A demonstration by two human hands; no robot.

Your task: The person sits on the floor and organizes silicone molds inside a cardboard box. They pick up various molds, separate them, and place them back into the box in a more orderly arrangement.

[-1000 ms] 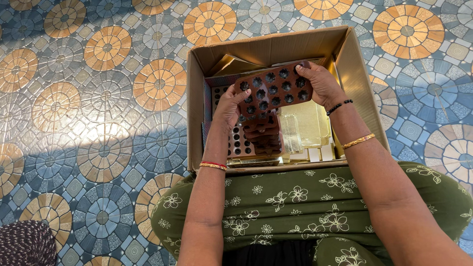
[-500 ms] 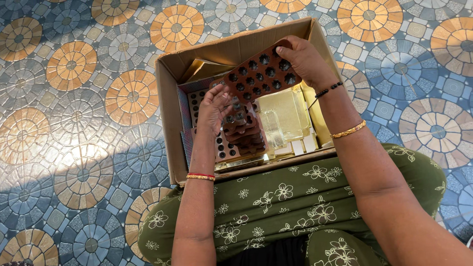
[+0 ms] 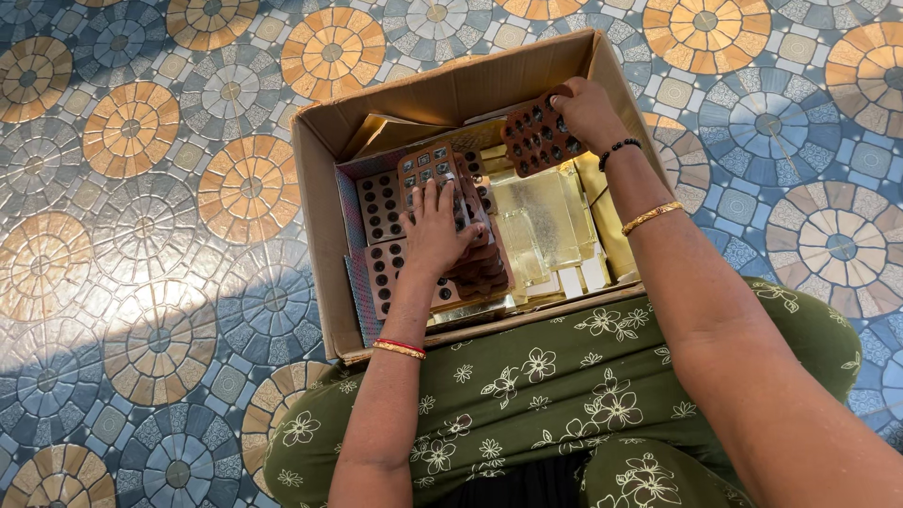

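Head view looks down into an open cardboard box on a patterned tile floor, where a brown mould tray with rows of round cavities is held above the box's far right corner. The right hand grips that tray at its far right end, fingers curled over the edge and thumb underneath as far as can be seen, so the tray hangs tilted, its cavity face turned toward the camera. Its long axis runs from the gripping fingers down and left, toward the middle of the box, leaving the free end pointing at the stack of similar brown trays. The left hand lies flat on that stack, fingers spread and pressed on the top tray, gripping nothing; it is nearer the stack, while the right hand alone carries the lifted tray. The two trays are apart, the lifted one above and to the right of the stack. Beside the stack, toward the right wall, stand clear and gold-coloured boxes. Gold card sheets lean at the far left corner. The box's near edge rests against the person's lap in green floral cloth.
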